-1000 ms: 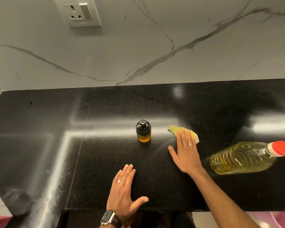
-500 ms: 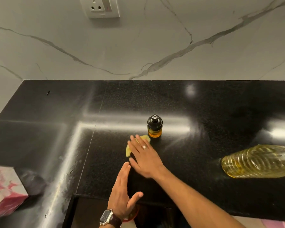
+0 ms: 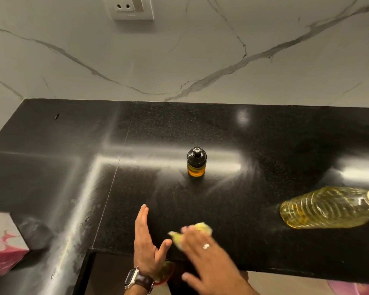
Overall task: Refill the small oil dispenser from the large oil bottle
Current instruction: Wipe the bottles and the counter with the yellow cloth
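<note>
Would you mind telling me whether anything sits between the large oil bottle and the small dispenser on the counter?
Nothing visible: only bare black counter separates the large oil bottle from the small dispenser.

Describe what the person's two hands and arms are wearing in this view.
The left hand has a smartwatch at the wrist, with a rounded-rectangular silver case on a dark strap. The right hand carries a pale, shiny ring on one finger. Both forearms are bare as far as the frame shows; no sleeves or gloves are visible.
</note>
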Demonstrator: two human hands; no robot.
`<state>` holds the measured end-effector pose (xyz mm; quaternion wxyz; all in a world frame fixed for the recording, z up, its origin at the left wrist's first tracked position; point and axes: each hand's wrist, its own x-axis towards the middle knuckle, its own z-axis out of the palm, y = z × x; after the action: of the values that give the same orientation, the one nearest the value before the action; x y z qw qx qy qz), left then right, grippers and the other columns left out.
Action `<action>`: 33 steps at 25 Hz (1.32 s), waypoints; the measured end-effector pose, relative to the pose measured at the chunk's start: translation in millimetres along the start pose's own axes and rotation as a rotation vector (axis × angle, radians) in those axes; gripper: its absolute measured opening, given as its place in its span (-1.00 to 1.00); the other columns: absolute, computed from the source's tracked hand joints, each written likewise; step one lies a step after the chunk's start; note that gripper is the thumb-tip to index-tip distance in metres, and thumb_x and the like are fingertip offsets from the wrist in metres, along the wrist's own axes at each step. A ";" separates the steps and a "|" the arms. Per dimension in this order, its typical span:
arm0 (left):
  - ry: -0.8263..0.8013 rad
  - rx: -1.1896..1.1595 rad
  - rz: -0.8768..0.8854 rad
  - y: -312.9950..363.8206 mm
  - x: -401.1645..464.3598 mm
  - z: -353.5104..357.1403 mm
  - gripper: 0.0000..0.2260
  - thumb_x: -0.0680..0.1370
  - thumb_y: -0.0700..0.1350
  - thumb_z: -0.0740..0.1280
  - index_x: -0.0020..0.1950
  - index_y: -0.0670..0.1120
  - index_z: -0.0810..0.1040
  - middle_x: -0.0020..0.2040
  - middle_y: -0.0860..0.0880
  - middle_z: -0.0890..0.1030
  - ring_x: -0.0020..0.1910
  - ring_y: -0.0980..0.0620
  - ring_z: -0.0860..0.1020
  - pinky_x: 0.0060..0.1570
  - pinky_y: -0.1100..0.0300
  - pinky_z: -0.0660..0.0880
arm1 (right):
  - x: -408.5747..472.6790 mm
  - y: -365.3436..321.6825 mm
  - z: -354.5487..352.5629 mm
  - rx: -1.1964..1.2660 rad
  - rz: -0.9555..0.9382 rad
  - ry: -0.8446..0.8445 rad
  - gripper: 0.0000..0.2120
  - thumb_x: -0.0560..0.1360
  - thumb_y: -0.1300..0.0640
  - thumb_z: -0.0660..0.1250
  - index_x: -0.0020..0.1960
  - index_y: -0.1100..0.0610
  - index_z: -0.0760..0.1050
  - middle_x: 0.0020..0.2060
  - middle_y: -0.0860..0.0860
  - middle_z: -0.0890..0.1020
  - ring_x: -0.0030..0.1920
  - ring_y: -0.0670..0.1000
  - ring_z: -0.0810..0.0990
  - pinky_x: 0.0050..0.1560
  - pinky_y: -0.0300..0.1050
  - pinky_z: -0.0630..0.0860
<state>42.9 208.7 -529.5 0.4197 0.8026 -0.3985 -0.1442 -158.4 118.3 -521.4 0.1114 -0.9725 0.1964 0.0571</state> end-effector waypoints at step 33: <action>0.095 0.005 -0.010 -9.7 -0.2 -7.3 0.00 0.51 0.50 0.15 0.59 -0.32 0.23 0.56 -0.31 0.30 0.56 -0.31 0.29 0.50 -0.32 0.26 | 6.0 -27.0 -0.9 0.209 -0.010 -0.005 -0.31 0.70 -0.19 0.09 0.70 0.06 -0.04 0.70 0.01 -0.04 0.69 0.05 -0.21 0.67 0.10 -0.22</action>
<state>51.9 216.1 -532.8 0.4355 0.8117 -0.3743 -0.1072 -142.3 140.1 -516.2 0.2132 -0.9564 0.1962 0.0382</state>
